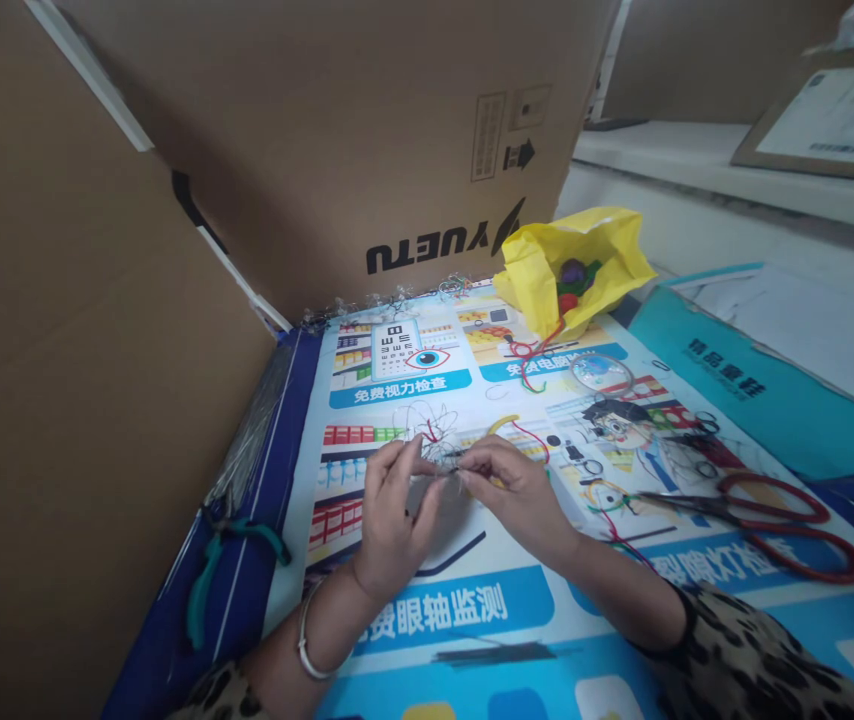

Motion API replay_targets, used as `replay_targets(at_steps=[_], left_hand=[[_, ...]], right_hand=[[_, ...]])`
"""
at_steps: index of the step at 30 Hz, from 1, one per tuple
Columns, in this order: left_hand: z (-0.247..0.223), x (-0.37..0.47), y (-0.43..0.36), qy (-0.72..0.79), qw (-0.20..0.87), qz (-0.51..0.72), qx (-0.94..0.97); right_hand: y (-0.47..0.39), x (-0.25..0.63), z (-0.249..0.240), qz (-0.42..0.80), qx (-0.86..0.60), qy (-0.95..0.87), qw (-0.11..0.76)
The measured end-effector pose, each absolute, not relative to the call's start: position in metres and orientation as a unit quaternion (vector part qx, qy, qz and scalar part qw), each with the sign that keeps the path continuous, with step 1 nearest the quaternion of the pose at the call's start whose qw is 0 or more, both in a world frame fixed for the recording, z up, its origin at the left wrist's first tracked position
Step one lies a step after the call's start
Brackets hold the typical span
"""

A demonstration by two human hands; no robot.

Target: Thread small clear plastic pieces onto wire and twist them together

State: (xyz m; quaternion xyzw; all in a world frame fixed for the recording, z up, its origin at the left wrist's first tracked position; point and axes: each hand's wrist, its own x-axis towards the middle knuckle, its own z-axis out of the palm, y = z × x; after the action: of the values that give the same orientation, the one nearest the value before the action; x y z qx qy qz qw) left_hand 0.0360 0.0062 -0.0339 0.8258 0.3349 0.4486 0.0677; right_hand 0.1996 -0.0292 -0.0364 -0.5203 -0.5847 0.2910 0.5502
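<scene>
My left hand [397,515] and my right hand [521,495] meet over the middle of the printed sheet, fingertips pinched close together. Between them is a loose tangle of thin wire [427,420], with a bit of red thread showing in it. Both hands grip the wire near its lower end; the exact pinch point is small and partly hidden by fingers. Just beyond my right hand lie a yellow strip [503,424] and a red cord. Nearer my right forearm rest scissors [742,512] with red handles, their blades pointing towards that hand.
Teal-handled pliers [206,590] lie at left, below long wire strands [266,420]. A bundle of dark wires [494,653] is in front. A yellow bag [536,270] with coloured thread stands behind, near a transparent ring-shaped roll [602,375]. Cardboard [307,150] walls the back and left.
</scene>
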Motion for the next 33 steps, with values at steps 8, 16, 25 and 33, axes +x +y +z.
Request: replay_targets(at_steps=[8, 16, 25, 33], left_hand=[[-0.03, 0.04, 0.009, 0.361, 0.089, 0.476, 0.797], [-0.036, 0.041, 0.009, 0.402, 0.192, 0.502, 0.741], [-0.03, 0.045, 0.006, 0.414, 0.288, 0.522, 0.688], [-0.023, 0.045, 0.002, 0.418, 0.302, 0.532, 0.672]], right_hand=[[-0.03, 0.197, -0.04, 0.305, -0.536, -0.562, 0.551], [-0.031, 0.2, -0.04, 0.202, -0.499, -0.629, 0.561], [-0.035, 0.2, -0.046, 0.05, -0.526, -0.735, 0.425], [-0.04, 0.198, -0.044, -0.169, -0.537, -0.785, 0.257]])
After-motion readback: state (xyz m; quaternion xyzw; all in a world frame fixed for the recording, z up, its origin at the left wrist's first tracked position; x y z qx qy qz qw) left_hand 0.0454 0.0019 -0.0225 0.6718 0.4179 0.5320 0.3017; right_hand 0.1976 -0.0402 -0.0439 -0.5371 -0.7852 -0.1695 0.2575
